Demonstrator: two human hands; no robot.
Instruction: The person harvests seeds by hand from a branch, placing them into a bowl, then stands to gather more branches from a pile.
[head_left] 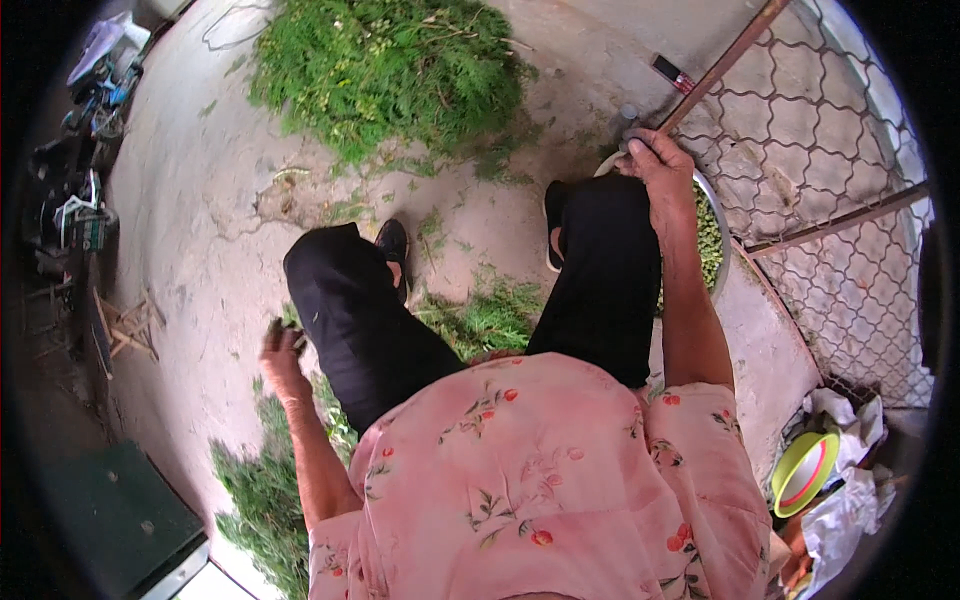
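Observation:
My left hand [285, 365] is beside my left knee, slightly blurred. Its fingers look loosely bent and apart, with nothing clear between them. Below it lies a pile of cut leafy green stems [262, 490]. My right hand [660, 165] is above the rim of a round metal basin [722, 250] beside my right knee. Its thumb and fingers are closed together; what they pinch, if anything, I cannot make out. Small green pods or berries [708, 238] fill the basin, which my arm and leg partly hide. A large heap of feathery green stems [385, 75] lies ahead of my feet.
A rusty-framed wire mesh panel [800, 150] lies to the right of the basin. A mobile phone [672, 73] is on the floor beyond it. At the lower right sits a yellow-green bowl [805, 473]. A small wooden stool [130, 325] and a dark green box [115, 515] stand left.

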